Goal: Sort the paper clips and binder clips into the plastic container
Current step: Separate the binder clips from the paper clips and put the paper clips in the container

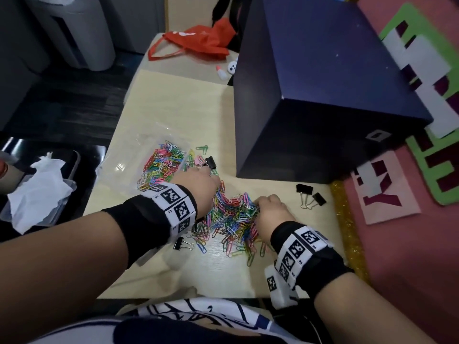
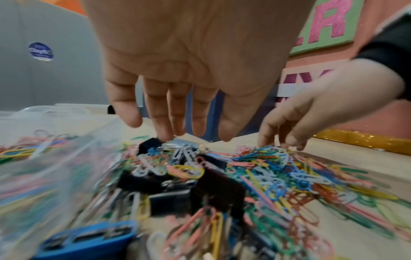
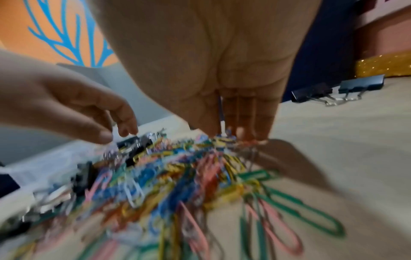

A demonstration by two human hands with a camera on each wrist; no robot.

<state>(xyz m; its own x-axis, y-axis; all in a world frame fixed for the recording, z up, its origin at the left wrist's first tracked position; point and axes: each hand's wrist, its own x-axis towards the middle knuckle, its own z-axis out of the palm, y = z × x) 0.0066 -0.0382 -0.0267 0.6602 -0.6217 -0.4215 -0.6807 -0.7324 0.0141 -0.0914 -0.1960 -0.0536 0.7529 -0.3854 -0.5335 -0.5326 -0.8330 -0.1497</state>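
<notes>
While many clips still lie loose on the table [image 1: 173,110], the sorting looks about half done; on the left, the clear plastic container [image 1: 124,165] already holds a heap of colored paper clips [image 1: 161,162]; just beside it the left hand [image 1: 198,187] hangs palm down over the near end of the loose pile [image 1: 233,217], its fingers [image 2: 160,123] straight and a little spread, tips pointing down at a black binder clip [image 2: 149,146], holding nothing; I think it must next pinch that clip and carry it to the container; in the middle the pile has more black binder clips mixed in, so picking one out needs care; on the right, the right hand [image 1: 270,209] bends over the pile's far edge, fingers [image 3: 262,123] close together, tips in the clips, and it seems to pinch a few; farther right, two binder clips [image 1: 310,196] lie apart by the dark box [image 1: 323,95].
</notes>
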